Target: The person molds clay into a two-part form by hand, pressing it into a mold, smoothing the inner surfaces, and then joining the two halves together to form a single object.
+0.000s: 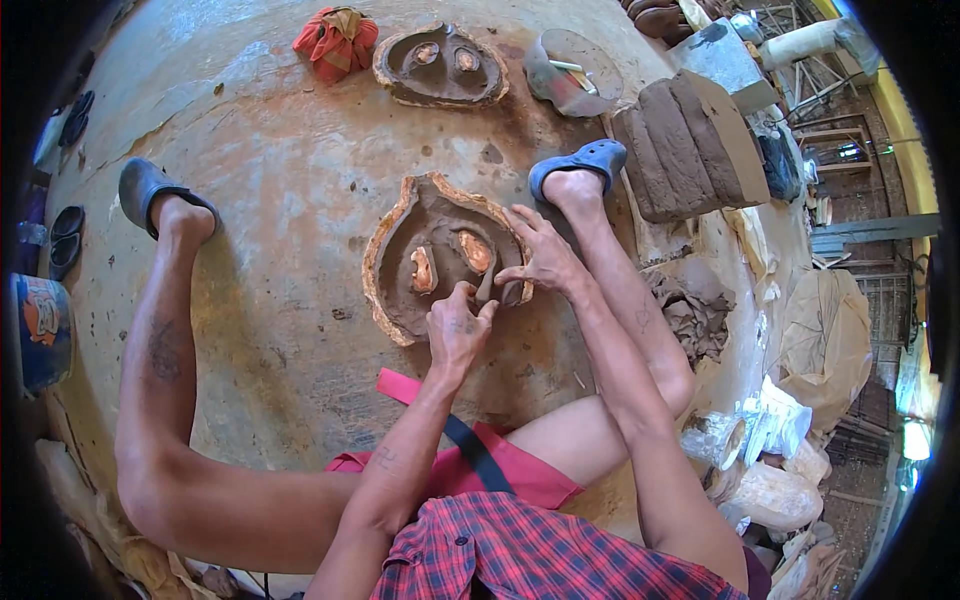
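On the floor between my legs lies a mould (372,255) with a rough tan rim, lined inside with dark wet clay (432,222). Two pale orange raised ovals show through the lining, a left oval (424,270) and a right oval (474,252). My left hand (458,328) is over the mould's near part, its fingers closed on a small strip of clay (486,290) just below the right oval. My right hand (545,255) rests over the mould's right rim with fingers spread and its thumb near that strip.
Beyond stand a second clay-lined mould (440,88), a red cloth bundle (337,45) and a translucent tub (560,95) holding tools. To the right are a large clay block (690,145) and a loose clay heap (692,308). A blue bucket (42,335) stands far left.
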{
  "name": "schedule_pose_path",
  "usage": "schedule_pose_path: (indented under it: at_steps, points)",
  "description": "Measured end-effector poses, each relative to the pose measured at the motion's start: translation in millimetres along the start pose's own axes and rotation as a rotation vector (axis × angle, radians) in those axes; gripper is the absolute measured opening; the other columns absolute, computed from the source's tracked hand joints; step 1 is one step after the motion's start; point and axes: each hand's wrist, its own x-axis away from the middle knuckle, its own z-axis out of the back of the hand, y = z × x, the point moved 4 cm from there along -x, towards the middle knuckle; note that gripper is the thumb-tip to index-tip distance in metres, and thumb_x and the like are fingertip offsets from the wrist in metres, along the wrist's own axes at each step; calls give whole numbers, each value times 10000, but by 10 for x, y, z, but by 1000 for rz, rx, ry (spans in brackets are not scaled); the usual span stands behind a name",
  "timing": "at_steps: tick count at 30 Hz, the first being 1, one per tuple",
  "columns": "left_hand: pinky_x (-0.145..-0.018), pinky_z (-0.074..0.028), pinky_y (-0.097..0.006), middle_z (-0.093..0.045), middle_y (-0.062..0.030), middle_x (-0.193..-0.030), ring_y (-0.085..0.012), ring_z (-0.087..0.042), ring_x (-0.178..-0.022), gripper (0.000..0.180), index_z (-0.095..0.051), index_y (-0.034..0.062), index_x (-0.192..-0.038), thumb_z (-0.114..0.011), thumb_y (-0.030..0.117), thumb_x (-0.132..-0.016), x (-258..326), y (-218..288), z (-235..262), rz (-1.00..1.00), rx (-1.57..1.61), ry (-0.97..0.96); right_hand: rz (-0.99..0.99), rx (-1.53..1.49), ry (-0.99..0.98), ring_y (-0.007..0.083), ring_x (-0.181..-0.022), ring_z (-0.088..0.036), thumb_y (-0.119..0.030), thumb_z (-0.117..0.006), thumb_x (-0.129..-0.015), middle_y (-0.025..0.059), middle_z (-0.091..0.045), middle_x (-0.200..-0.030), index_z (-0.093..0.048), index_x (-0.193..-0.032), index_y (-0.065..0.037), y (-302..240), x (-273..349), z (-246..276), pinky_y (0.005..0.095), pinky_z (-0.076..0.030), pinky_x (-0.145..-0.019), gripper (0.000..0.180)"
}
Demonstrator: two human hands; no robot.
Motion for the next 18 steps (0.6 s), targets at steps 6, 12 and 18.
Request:
schedule_pose_path:
  at_steps: [6,12,18]
  points:
    - [-722,-584,-471,-760,-208,-837,-374,-760,-798,362,-705,34,-1109,-851,176,-809,-27,-141,64,-10,-78,-44,-66,8,-40,433,-1467,-441,-647,-934,-574,216,-373,-1645,-401,-1617,-131,-151,-55,-53,501,-421,-1191,1280]
    - [-711,-582,-461,-744,-188,-785,-360,-752,-759,337,-727,48,-1095,-852,160,-803,-69,-54,217,-56,-15,36,-37,-31,55,482,-1398,-505,-606,-953,-544,261,-367,-1643,-402,-1616,-144,-211,56,-114,504,-470,-1148,1291]
    - [-718,-583,-442,-750,-186,-816,-351,-746,-758,262,-762,50,-1041,-840,131,-804,-280,-9,346,-149,-93,31,-140,24,164,496,-1369,-524,-599,-949,-577,275,-338,-1656,-426,-1608,-149,-286,159,-273,528,-486,-1122,1240]
